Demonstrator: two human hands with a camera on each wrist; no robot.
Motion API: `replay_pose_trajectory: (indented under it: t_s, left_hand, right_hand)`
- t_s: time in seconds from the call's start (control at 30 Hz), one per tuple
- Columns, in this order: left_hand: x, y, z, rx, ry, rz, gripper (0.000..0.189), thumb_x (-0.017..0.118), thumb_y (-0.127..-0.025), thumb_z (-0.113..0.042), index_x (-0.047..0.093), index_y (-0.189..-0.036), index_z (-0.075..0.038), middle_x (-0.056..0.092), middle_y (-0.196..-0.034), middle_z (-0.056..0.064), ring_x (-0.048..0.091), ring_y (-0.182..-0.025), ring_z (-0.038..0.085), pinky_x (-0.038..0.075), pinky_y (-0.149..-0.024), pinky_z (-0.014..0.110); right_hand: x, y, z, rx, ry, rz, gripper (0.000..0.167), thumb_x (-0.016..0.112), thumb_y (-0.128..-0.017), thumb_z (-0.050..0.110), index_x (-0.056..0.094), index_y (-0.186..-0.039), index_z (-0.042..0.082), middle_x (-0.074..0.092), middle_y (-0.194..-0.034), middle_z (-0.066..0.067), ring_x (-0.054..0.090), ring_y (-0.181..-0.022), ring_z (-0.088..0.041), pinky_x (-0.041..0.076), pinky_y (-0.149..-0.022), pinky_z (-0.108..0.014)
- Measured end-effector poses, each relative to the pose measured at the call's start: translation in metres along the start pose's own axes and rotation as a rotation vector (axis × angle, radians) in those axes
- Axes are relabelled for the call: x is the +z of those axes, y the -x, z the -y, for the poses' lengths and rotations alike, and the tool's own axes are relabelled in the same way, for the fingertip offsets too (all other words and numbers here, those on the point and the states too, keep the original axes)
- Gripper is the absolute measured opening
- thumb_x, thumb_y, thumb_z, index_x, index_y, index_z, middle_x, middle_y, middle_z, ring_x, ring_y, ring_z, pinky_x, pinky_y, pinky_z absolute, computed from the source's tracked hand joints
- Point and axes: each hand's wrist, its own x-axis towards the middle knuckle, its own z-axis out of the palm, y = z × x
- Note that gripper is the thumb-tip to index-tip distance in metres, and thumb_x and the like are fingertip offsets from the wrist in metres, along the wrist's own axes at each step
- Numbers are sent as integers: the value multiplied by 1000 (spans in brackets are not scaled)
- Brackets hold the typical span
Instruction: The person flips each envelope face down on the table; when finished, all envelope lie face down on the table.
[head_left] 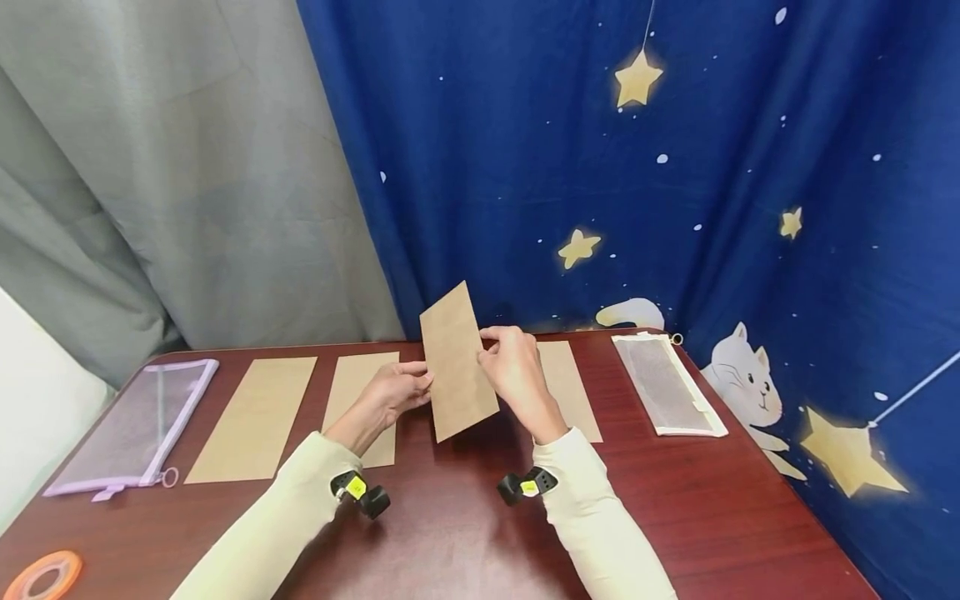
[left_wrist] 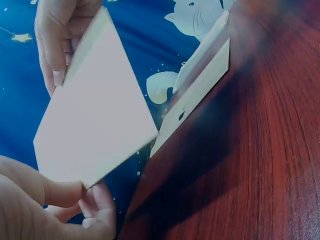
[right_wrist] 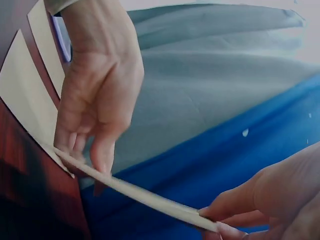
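Note:
A flat brown kraft paper rectangle [head_left: 459,367] is held tilted above the table, between both hands. My left hand [head_left: 396,390] pinches its left edge between thumb and fingers. At the opposite edge, my right hand [head_left: 517,367] pinches it with thumb and index finger. Edge-on in the right wrist view, the paper [right_wrist: 150,199] looks thin and slightly bowed. Its face in the left wrist view is pale and plain. Three similar paper pieces lie on the table: one at far left [head_left: 255,417], one behind my left wrist [head_left: 360,383], and one behind my right hand [head_left: 567,387].
A purple-edged mesh zip pouch [head_left: 153,417] lies at the table's left side, a white-edged one [head_left: 667,383] at its right. An orange roll of tape [head_left: 47,575] sits at the near left corner. Grey [head_left: 225,167] and blue star-patterned [head_left: 525,167] curtains hang behind the table.

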Motion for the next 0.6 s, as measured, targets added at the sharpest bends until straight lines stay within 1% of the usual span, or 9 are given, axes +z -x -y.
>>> replay_pose_trajectory:
  t_s: [0.07, 0.17, 0.27, 0.33, 0.4, 0.47, 0.5, 0.6]
  left_hand:
    - [1, 1, -1, 29, -1, -61, 47, 61, -96, 4, 49, -141, 13, 65, -79, -7, 61, -67, 1, 58, -68, 17]
    - [2, 1, -2, 78, 3, -131, 42, 68, -92, 4, 58, -132, 12, 70, -81, -4, 66, -68, 1, 62, -71, 21]
    - [2, 1, -3, 121, -14, -174, 37, 72, -89, 3, 64, -124, 13, 73, -87, 3, 69, -68, 3, 63, -74, 25]
    - [3, 1, -4, 139, -42, -191, 34, 74, -88, 3, 67, -120, 13, 74, -92, 7, 70, -68, 4, 63, -77, 28]
    - [3, 0, -3, 139, -87, -202, 31, 75, -87, 1, 70, -116, 11, 74, -97, 11, 70, -69, 3, 63, -79, 29]
    - [3, -1, -1, 130, -134, -205, 28, 76, -87, -1, 72, -113, 11, 74, -103, 15, 70, -69, 4, 63, -80, 30]
    - [3, -1, 1, 122, -154, -204, 27, 76, -87, -1, 72, -112, 11, 73, -105, 17, 70, -70, 4, 63, -81, 30]
    - [3, -4, 8, 100, -207, -205, 25, 76, -87, 0, 73, -109, 11, 73, -108, 22, 71, -68, 4, 63, -80, 29]
  right_hand:
    - [-2, -2, -9, -1, -26, -2, 30, 70, -87, 4, 75, -117, 5, 76, -78, -9, 67, -69, -19, 52, -63, -30]
    - [-3, -3, -21, 39, -71, 14, 32, 71, -87, 7, 74, -119, 5, 76, -79, -10, 66, -66, -17, 48, -59, -25]
    - [-2, -5, -33, 123, -163, 58, 32, 72, -89, 9, 74, -121, 6, 77, -83, -12, 68, -65, -17, 47, -55, -22]
    - [1, -6, -41, 177, -231, 66, 29, 72, -89, 9, 76, -117, 6, 78, -90, -14, 72, -67, -21, 50, -54, -21]
    - [6, -8, -49, 231, -300, 51, 23, 73, -88, 7, 78, -111, 4, 78, -100, -16, 76, -75, -27, 55, -58, -21]
    - [12, -9, -58, 270, -350, 25, 17, 74, -87, 5, 80, -102, 1, 77, -106, -18, 77, -82, -31, 60, -64, -22]
    - [15, -10, -62, 289, -369, 15, 14, 75, -86, 3, 80, -99, 0, 76, -107, -18, 77, -85, -32, 62, -66, -25]
    - [27, -12, -73, 313, -382, 8, 10, 75, -84, 0, 80, -92, -3, 77, -100, -19, 77, -83, -32, 64, -69, -31]
